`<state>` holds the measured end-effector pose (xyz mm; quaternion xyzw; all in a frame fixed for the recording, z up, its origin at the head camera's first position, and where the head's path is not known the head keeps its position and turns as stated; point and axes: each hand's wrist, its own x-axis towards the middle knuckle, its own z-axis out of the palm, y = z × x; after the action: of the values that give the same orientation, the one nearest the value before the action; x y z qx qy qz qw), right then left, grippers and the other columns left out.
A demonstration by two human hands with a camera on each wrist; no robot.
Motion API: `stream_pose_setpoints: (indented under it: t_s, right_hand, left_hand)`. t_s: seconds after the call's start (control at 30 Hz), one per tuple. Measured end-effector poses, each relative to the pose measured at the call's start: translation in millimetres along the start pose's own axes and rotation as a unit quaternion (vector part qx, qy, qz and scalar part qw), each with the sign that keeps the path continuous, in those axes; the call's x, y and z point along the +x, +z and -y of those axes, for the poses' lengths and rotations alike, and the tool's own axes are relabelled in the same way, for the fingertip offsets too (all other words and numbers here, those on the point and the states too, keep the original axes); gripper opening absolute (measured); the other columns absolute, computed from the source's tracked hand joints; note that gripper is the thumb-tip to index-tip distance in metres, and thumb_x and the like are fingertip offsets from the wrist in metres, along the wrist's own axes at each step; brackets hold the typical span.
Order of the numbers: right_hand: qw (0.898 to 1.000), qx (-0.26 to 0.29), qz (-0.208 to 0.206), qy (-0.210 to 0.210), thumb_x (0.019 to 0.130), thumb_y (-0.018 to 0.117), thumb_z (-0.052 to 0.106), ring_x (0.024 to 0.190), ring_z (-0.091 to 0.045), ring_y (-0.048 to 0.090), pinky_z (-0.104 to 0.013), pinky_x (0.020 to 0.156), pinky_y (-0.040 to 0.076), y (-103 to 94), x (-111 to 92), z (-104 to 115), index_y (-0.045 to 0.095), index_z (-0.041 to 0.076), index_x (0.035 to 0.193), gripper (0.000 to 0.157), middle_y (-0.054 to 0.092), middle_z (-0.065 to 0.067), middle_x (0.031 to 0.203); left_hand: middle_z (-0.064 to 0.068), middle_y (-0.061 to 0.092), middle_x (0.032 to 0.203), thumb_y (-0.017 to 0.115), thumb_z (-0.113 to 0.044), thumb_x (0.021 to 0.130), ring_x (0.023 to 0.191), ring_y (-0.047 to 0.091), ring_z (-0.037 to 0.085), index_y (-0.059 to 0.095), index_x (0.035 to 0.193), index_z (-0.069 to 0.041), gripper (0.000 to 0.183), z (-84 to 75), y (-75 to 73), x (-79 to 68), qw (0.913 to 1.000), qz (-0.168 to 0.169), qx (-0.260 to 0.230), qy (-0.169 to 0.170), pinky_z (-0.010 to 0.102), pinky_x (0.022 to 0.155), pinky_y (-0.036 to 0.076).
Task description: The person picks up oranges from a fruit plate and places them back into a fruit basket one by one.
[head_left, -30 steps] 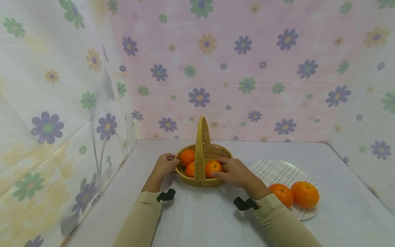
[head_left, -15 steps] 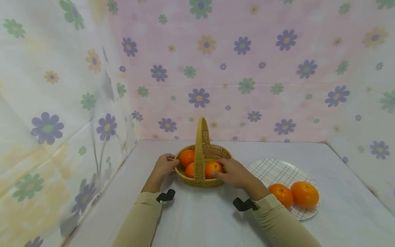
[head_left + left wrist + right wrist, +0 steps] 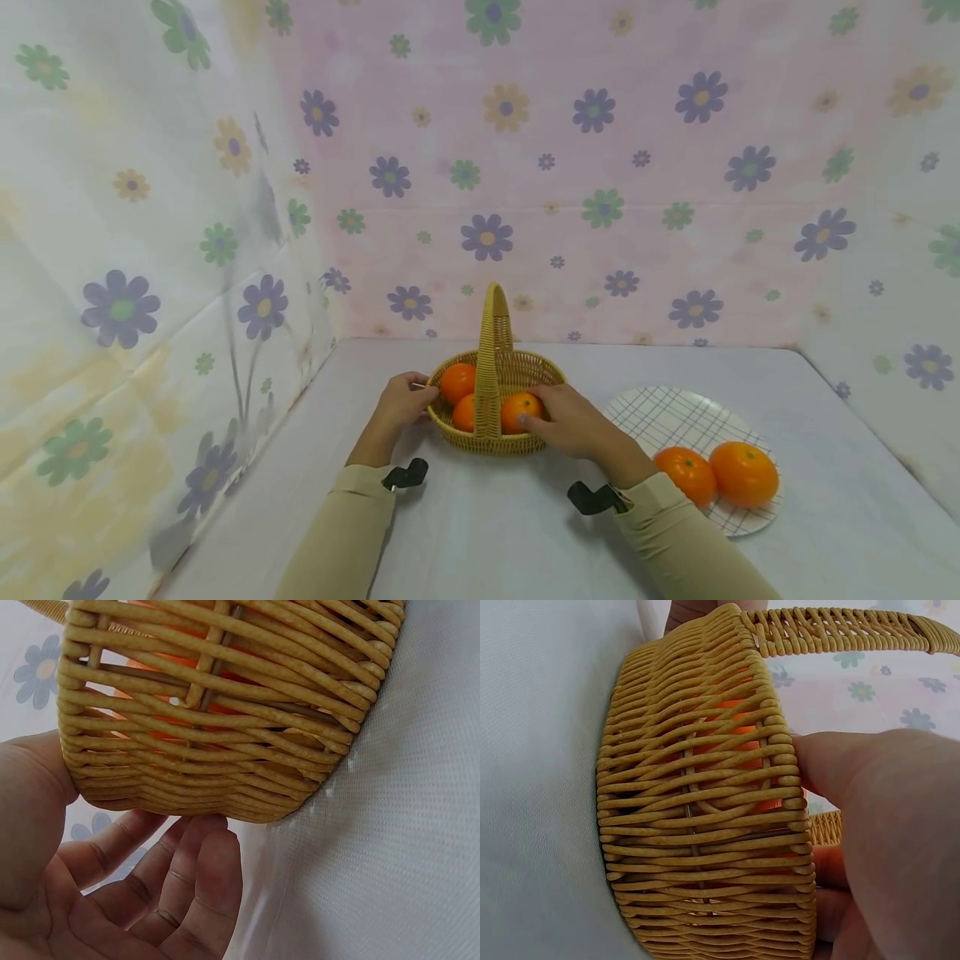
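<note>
A yellow wicker basket (image 3: 489,447) with a tall arched handle stands on the table. Inside it lie two oranges (image 3: 457,382) (image 3: 463,412) left of the handle and another orange (image 3: 516,412) to the right. My left hand (image 3: 401,405) grips the basket's left end, thumb at the rim and fingers against the outer weave (image 3: 202,750). My right hand (image 3: 576,422) reaches over the right rim and holds the right-hand orange between thumb and fingers. In the right wrist view, the basket wall (image 3: 705,817) hides most of that orange.
To the right, a white plate (image 3: 660,410) with a grid pattern bears two oranges (image 3: 686,475) (image 3: 744,474), close to my right forearm. A white cloth (image 3: 480,533) covers the table. Flower-patterned curtains (image 3: 555,200) rise behind and at both sides.
Hands, basket and oranges keep their places. Only the head view shifts very slightly.
</note>
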<state>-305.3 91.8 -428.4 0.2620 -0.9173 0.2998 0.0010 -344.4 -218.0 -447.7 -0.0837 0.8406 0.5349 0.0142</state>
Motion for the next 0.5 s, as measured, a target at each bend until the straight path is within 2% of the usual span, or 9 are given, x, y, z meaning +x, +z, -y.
stream_pose_setpoints:
  t_s: [0.23,0.33,0.5]
  right_hand:
    - [1.0,0.002,0.014,0.018,0.1,0.066,0.041,0.102,-0.016,0.058,-0.038,0.094,0.053,-2.2,-5.2,0.4,0.059,0.007,0.139,0.052,0.066,-0.002,0.117]
    - [1.0,0.002,0.017,0.019,0.1,0.065,0.041,0.109,-0.017,0.06,-0.042,0.101,0.054,-3.5,-4.5,1.7,0.057,0.006,0.142,0.055,0.066,-0.004,0.125]
    - [1.0,0.006,0.023,0.009,0.101,0.063,0.039,0.131,-0.026,0.058,-0.049,0.114,0.047,-6.9,-1.7,5.2,0.052,0.003,0.148,0.06,0.061,-0.01,0.143]
  left_hand:
    - [0.02,0.068,0.121,0.068,-0.022,0.094,0.094,0.069,0.025,0.064,0.124,-0.001,0.037,1.8,6.2,0.7,1.0,0.007,-0.001,0.004,0.035,0.075,0.065]
    - [0.02,0.069,0.12,0.069,-0.022,0.093,0.095,0.069,0.025,0.065,0.124,-0.002,0.037,1.1,5.1,-0.1,1.0,0.002,0.003,0.003,0.035,0.075,0.065]
    - [0.021,0.068,0.119,0.067,-0.023,0.094,0.097,0.07,0.026,0.064,0.124,-0.001,0.037,0.6,-0.8,-1.4,0.9998,-0.004,0.016,0.011,0.034,0.076,0.065]
